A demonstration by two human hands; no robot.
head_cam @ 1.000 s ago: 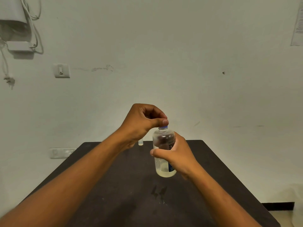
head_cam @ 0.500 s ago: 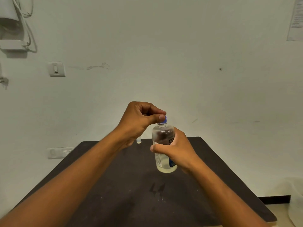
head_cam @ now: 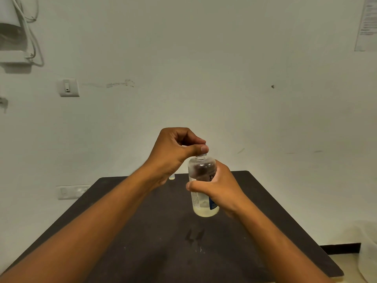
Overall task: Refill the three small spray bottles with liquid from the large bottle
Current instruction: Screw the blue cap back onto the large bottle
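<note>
While right hand [head_cam: 219, 188] fingers wrap large bottle [head_cam: 204, 188] | left hand [head_cam: 173, 152] fingers pinch its top

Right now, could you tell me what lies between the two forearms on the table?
In the head view, only bare dark table with a faint wet smear lies between the forearms.

A clear large bottle [head_cam: 204, 188] holds pale yellowish liquid and carries a white and blue label. The tabletop [head_cam: 126, 237] is dark brown. The wall [head_cam: 204, 68] is off-white.

table [head_cam: 142, 231] front bare | small bottle [head_cam: 172, 177] behind left hand [head_cam: 173, 152]
</note>
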